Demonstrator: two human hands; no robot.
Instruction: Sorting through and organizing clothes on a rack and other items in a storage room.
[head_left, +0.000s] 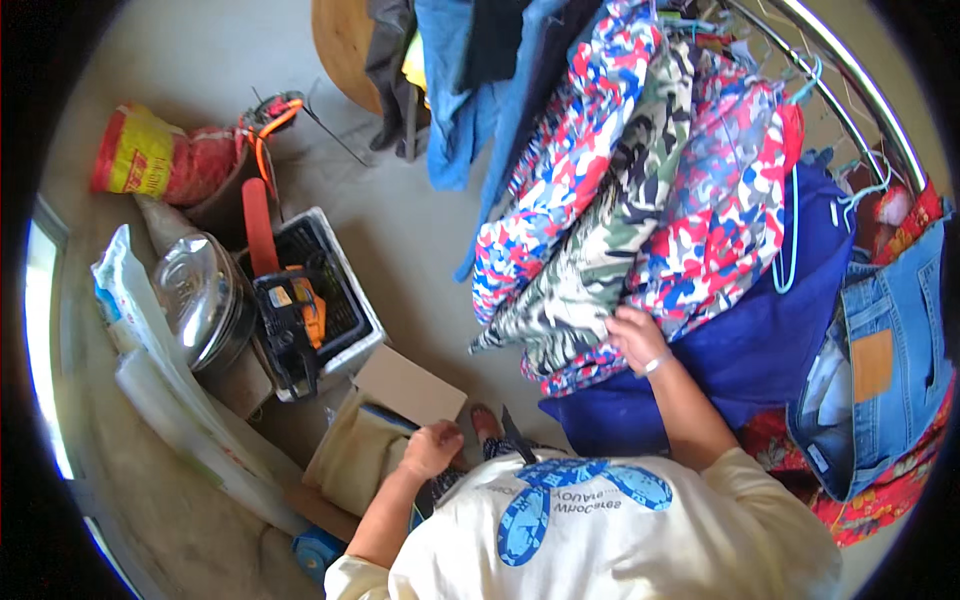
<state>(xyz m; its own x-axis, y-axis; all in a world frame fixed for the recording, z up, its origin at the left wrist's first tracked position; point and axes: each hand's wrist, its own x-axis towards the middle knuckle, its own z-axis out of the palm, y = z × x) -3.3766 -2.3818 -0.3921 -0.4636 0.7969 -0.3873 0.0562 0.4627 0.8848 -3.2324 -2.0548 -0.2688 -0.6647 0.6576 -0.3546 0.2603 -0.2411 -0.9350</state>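
Observation:
My right hand (637, 342), with a silver bracelet at its wrist, pinches the lower part of a green, black and white camouflage garment (600, 270). On either side hang red, blue and white camouflage garments, one to the left (540, 217) and another to the right (727, 202). Below my right forearm spreads a dark blue cloth (787, 300). My left hand (433, 450) is low in front of my body, fingers curled, and nothing shows in them. Just beyond it stands a cardboard box (411, 384), beside a beige cloth or sack (345, 450).
A metal clothes rack (855, 56) with hangers curves along the right. Jeans (885, 352) hang there; more blue trousers (450, 97) hang at the top. At left, a chainsaw (289, 307) rests on a crate (349, 292), near wrapped metal pans (195, 292) and a red-yellow sack (157, 161).

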